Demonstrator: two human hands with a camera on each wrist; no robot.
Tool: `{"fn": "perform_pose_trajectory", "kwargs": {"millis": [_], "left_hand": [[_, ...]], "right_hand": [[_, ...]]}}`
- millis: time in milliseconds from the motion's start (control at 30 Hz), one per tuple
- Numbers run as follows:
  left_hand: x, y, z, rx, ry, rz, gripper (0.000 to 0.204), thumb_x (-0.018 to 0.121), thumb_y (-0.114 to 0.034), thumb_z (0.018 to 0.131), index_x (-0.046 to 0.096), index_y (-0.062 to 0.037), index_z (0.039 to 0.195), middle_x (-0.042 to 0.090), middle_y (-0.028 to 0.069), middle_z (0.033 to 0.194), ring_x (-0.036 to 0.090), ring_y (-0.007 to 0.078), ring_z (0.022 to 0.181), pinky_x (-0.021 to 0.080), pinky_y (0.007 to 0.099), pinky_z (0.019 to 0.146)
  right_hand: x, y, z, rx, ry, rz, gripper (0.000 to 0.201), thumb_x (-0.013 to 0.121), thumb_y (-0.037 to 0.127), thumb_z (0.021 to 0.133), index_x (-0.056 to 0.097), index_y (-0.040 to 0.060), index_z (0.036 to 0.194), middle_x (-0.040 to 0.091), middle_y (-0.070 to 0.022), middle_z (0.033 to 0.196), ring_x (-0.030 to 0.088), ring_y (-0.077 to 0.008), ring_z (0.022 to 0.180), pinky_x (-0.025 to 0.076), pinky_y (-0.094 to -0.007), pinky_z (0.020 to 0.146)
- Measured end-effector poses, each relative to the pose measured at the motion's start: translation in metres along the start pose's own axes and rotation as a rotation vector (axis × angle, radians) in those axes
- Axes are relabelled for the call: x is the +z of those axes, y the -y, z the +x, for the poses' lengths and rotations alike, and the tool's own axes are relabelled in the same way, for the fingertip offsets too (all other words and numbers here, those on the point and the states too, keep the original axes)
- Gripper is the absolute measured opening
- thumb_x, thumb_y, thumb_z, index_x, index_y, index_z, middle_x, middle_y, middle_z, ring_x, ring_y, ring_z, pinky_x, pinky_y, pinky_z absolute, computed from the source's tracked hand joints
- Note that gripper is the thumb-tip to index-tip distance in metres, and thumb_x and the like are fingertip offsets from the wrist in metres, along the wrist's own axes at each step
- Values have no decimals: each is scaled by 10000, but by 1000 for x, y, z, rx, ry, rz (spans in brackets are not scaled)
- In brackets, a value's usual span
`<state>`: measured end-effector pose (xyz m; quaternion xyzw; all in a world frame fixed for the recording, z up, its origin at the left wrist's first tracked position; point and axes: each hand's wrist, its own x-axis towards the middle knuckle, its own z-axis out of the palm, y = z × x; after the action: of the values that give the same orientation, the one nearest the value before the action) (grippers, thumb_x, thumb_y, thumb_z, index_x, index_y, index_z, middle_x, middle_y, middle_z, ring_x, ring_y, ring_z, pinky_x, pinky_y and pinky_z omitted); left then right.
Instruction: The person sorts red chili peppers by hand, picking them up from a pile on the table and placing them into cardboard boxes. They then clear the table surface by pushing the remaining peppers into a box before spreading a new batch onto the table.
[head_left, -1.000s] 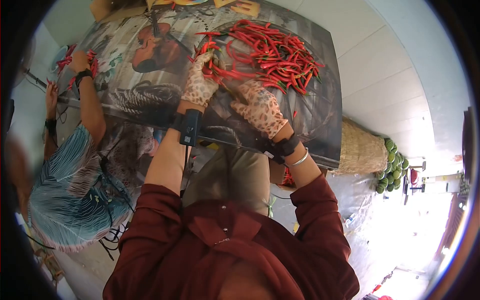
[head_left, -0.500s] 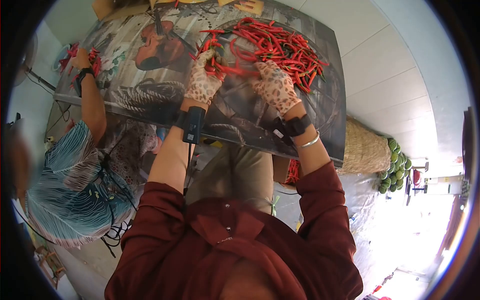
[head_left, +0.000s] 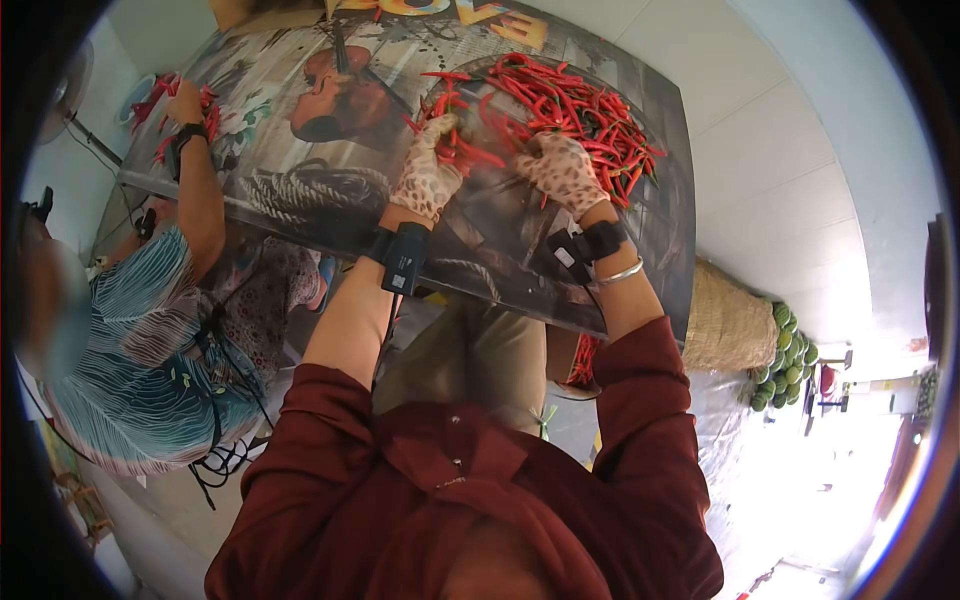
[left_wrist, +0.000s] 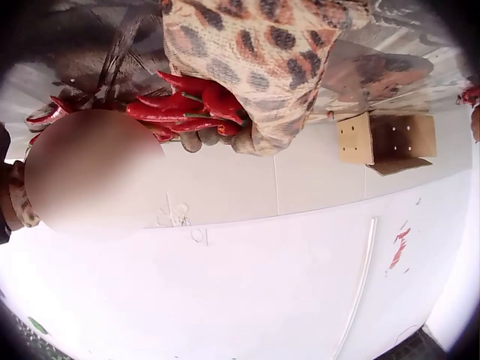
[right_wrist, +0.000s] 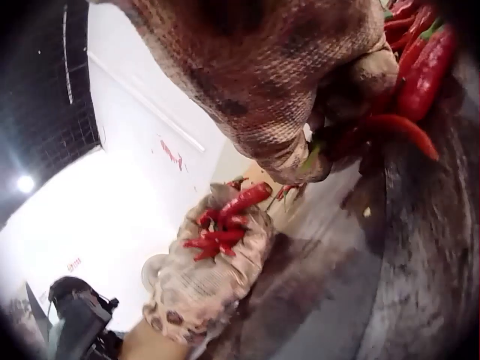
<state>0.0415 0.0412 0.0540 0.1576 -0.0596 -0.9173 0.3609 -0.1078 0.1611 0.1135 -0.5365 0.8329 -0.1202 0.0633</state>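
My left hand (head_left: 430, 178), in a spotted glove, holds a bunch of red chilies (right_wrist: 229, 225) across its palm. In the left wrist view their glossy red bodies and green stems (left_wrist: 196, 114) poke out past the gloved fingers. At the near left edge of the chili pile (head_left: 600, 115), my right hand (head_left: 566, 172) has its fingers curled down. Seen from the right wrist, its thumb and fingers pinch a red chili (right_wrist: 409, 130) with a green stem end by the thumb. Part of that chili is hidden by the glove.
Loose chilies (head_left: 450, 98) lie just beyond my left hand on the printed table (head_left: 500, 240). At the left, another person's hand (head_left: 185, 105) is among more chilies. A cardboard box (left_wrist: 355, 139) stands at the far side; a box of chilies (head_left: 582, 362) is below the table edge.
My right hand has gone from near the table's front edge up to the pile, and its fingers have curled around a chili. My left hand keeps its bunch in nearly the same place.
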Motion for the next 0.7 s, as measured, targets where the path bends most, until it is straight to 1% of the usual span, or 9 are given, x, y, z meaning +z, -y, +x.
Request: {"fn": "perform_pose_trajectory", "kwargs": {"millis": [67,267,333,367,500,567,600,667,700], "left_hand": [[-7,1,9,-2,17,-16,209,616,-26,848,573,24,1046,616,116,874,613,229,776,562,392,742],[3,3,-5,-42,-18,173,215,630,-32,839,584,37,1036,627,129,997,632,253,902,565,381,797],[-13,7,6,-167,160,81,229,615,-71,858,574,39,1054,620,137,1058,620,254,976,554,371,841],[-25,12,8,163,376,648,243,581,-95,880,556,35,1083,603,146,1104,591,250,1044,534,369,876],[-25,10,8,321,347,917,236,522,-117,912,542,19,1103,587,153,1137,567,254,1078,517,369,895],[-31,3,20,-342,718,-99,238,495,-142,926,543,9,1103,584,141,1152,562,245,1077,503,375,911],[-33,6,19,-344,716,-102,238,495,-142,926,543,9,1103,584,141,1152,562,245,1077,503,375,911],[-33,16,15,459,544,1042,282,474,-208,944,547,-7,1128,583,128,1166,567,244,1062,487,393,921],[-16,15,4,457,543,1042,282,474,-208,944,547,-7,1128,583,128,1166,567,244,1062,487,393,921]], "right_hand": [[0,-13,7,-19,-64,335,444,666,347,793,638,-24,1036,659,-222,975,638,-331,931,497,-379,821],[-17,27,11,-64,-29,477,473,673,339,801,630,-43,1075,654,-233,1022,638,-324,952,495,-365,843],[-4,32,19,-145,-55,465,460,657,329,817,625,-44,1085,644,-233,1056,626,-327,987,485,-365,858],[-3,35,19,-167,-19,494,452,639,315,837,612,-42,1113,640,-231,1065,619,-333,1000,479,-365,863],[5,41,21,-226,-56,465,479,623,332,858,585,-28,1171,636,-229,1081,612,-337,1029,471,-371,878],[2,40,21,-256,-25,462,504,633,366,848,591,-26,1161,635,-226,1086,610,-336,1027,468,-377,882],[0,41,19,-285,5,459,529,644,400,837,596,-24,1151,633,-222,1091,609,-335,1025,465,-384,887],[25,22,33,-300,-86,400,548,668,428,810,607,-13,1130,635,-214,1085,610,-330,1010,465,-388,883],[35,15,39,-319,-180,341,568,693,457,784,618,-2,1110,637,-205,1080,611,-325,995,465,-393,880]]}}
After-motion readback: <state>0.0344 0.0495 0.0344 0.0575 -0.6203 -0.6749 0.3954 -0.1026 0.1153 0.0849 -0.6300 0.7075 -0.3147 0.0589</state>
